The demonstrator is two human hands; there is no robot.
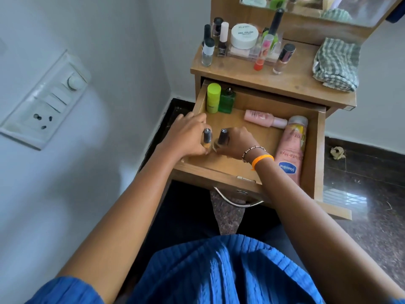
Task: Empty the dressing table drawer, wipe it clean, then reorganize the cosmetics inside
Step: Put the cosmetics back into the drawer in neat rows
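Hands meet at the left front of the open drawer — the left hand has its fingers curled round one dark-capped bottle, the right hand grasps another, both upright. Further back stand a lime container and a green bottle; a pink bottle and a Vaseline tube lie at right. Above, on the counter, sits a checked cloth.

Home bedroom corner; wooden dressing table with mirror beyond the hands; wall switchboard to their left.
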